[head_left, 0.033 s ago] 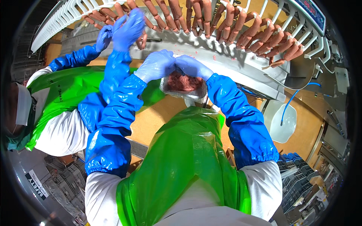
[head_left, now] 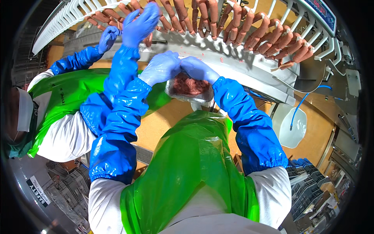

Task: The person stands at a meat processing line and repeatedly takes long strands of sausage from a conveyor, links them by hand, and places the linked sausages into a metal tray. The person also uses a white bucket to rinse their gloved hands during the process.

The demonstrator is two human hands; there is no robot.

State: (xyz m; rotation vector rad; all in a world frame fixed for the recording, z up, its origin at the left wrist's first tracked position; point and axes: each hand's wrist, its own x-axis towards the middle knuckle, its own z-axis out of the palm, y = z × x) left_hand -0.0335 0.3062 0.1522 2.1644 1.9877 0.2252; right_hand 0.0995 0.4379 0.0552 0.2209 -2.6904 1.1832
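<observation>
Machine: long curved steel conveyor body (head_left: 249,64) w/ white hook rail (head_left: 74,13) above, runs past both hands' fingertips on the far side.
Sausages: rows of reddish links (head_left: 237,23) hung from the rail, well above the fingers.
Apron: green plastic apron (head_left: 191,171) on the person, below the hands; blue sleeve covers (head_left: 117,128) on both forearms.
Co-worker: person at left in same green apron, 2 blue-gloved hands (head_left: 140,23) raised to the links, up and left of the wearer's fingers, apart from them.
Bucket: white bucket (head_left: 290,126) w/ blue hose (head_left: 302,103), down-right of the right fingers.
Tray: clear plastic tray of pinkish-brown meat (head_left: 189,85), just under the fingertips, between both hands, in front of the steel body.
Left hand: left hand (head_left: 161,68), light-blue glove, fingers curled over tray's left rim, gripping it.
Right hand: right hand (head_left: 198,68), same glove, fingers bent down onto tray's top edge, gripping; touches left hand's fingertips.
</observation>
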